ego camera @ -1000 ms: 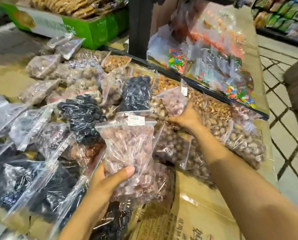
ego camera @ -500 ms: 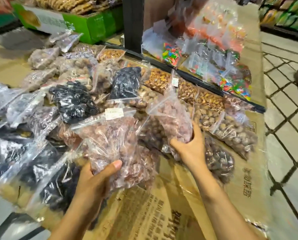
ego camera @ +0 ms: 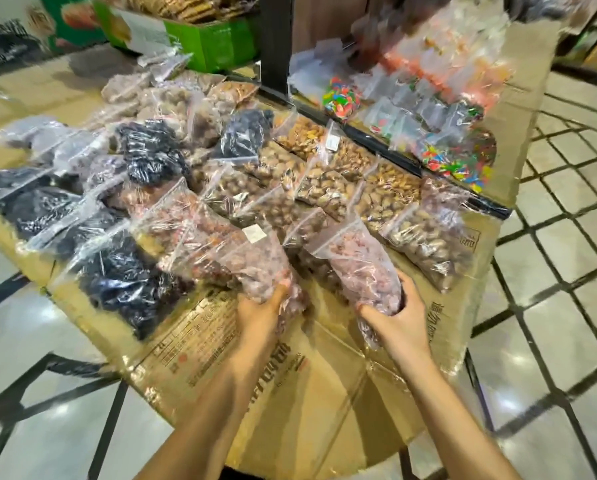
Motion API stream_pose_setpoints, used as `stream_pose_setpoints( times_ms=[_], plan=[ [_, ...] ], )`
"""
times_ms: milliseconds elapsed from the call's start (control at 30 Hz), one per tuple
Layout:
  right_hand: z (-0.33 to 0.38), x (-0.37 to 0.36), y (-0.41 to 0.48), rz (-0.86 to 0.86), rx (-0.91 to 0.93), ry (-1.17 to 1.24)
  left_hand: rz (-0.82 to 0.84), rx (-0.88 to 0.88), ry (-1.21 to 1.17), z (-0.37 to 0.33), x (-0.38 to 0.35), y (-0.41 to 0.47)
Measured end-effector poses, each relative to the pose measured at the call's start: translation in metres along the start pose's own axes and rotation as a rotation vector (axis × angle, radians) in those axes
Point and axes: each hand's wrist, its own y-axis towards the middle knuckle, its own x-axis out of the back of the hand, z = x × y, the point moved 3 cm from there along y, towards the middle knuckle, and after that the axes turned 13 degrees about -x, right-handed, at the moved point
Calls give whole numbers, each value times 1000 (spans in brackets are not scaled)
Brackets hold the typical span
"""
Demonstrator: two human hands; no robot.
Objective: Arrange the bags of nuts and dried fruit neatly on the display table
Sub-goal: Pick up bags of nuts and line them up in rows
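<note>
The left hand (ego camera: 260,315) gripped the lower end of a clear bag of pinkish-brown nuts (ego camera: 255,258), with the thumb across its face and the fingers curled beneath. The right hand (ego camera: 399,323) had a similar closed grip round the base of a second bag (ego camera: 362,261) with similar contents. Both bags lay side by side at the near edge of the rows of bags (ego camera: 290,188) on the cardboard-covered table (ego camera: 290,393). The step in hand appeared to be seating these two in the front row. Each bag would probably best be laid flat, sealed top pointing away and overlapping the row behind, with the bases level and the contents spread evenly before release. A white sticker (ego camera: 254,233) sat near the top of the left bag, and a second sticker (ego camera: 332,143) sat on a bag further back. Neither could be read. The printed characters (ego camera: 220,341) on the cardboard were too blurred to make out.
</note>
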Motion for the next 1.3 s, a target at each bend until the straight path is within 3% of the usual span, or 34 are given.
stream_pose_setpoints(
  times_ms=[133, 333, 500, 567, 733, 900, 1167, 1300],
  plan=[
    [-11, -1, -5, 20, -14, 24, 53, 62, 140, 1, 12, -1],
    [-21, -15, -15, 64, -31, 38, 183, 125, 51, -7, 27, 10],
    [-19, -12, -15, 38, -4, -9, 41, 97, -24, -4, 19, 16],
    [-18, -7, -14, 18, 12, -24, 26, 67, 49, -11, 18, 20],
    [-15, -3, -7, 43, 5, -61, 192, -18, 303, -25, 25, 28],
    [-8, -4, -9, 99, 66, -81, 367, 66, 532, -40, 30, 37],
    [2, -34, -13, 73, 213, -156, 74, 138, 184, -14, 56, -11],
    [-19, -71, -9, 185, 197, -569, -136, 224, 69, 9, 84, -24]
  ],
)
